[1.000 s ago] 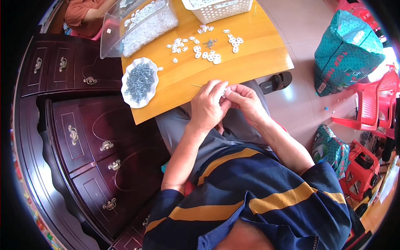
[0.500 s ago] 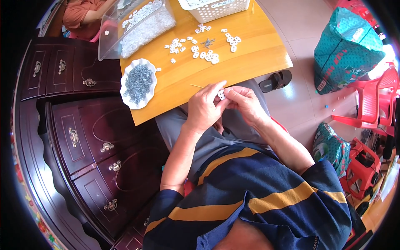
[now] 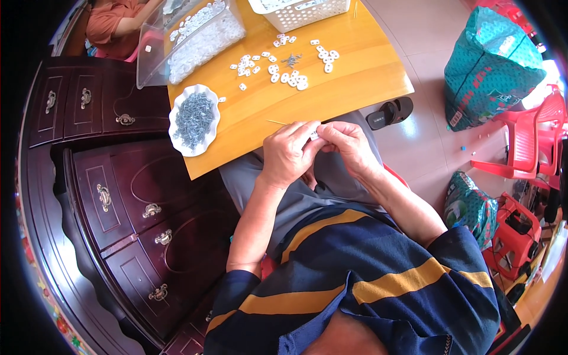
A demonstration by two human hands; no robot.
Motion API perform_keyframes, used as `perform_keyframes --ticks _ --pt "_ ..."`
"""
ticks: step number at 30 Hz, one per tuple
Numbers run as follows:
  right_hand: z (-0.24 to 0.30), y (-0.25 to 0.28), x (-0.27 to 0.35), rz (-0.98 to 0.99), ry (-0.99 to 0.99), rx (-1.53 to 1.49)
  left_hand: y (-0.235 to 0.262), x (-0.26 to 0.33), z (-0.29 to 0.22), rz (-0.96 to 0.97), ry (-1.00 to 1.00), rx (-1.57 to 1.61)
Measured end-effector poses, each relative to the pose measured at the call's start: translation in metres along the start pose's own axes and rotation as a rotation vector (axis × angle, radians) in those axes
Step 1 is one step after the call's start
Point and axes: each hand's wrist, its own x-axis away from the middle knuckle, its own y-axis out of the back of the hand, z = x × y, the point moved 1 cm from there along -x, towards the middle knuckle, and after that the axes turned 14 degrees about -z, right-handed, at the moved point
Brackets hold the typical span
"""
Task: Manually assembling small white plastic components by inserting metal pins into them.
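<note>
Over my lap at the table's near edge, my two hands meet fingertip to fingertip. A small white plastic piece (image 3: pixel 314 136) is pinched between them, mostly covered by the fingers. My left hand (image 3: pixel 289 152) is closed on it from one side, and my right hand (image 3: pixel 350 147) grips it with thumb and fingers from the other. A thin yellowish stick (image 3: pixel 276 122) shows just beyond my left knuckles; whether it lies on the table or is held, I cannot tell. Several white two-holed pieces (image 3: pixel 294 80) lie farther off, around a little heap of grey screws (image 3: pixel 290 60).
A scalloped white dish (image 3: pixel 215 112) of screws stands at the left of the wooden table (image 3: pixel 248 139). Behind are a clear bin (image 3: pixel 152 68) of white parts and a white basket (image 3: pixel 307 19). Dark drawers (image 3: pixel 118 201) flank my left; a teal bag (image 3: pixel 488 71) stands right. Someone's arm (image 3: pixel 131 25) shows far left.
My fingers have closed further over the white piece, so less of it shows. The whole view has shifted slightly; the things on the table lie as before.
</note>
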Motion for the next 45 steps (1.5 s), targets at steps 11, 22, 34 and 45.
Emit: perform_keyframes --ticks 11,22,34,45 --pt "0.000 -0.001 0.000 -0.019 0.100 0.029 -0.005 0.002 0.005 -0.051 -0.065 0.033" --pt "0.064 0.016 -0.010 -0.213 0.441 0.564 -0.008 -0.026 0.026 -0.020 0.007 -0.173" --pt "0.121 0.047 -0.057 -0.497 0.829 1.440 -0.022 -0.029 0.037 -0.083 -0.046 -0.245" --pt "0.089 0.030 -0.035 -0.529 0.876 1.028 -0.032 -0.037 0.050 -0.227 -0.110 -0.238"
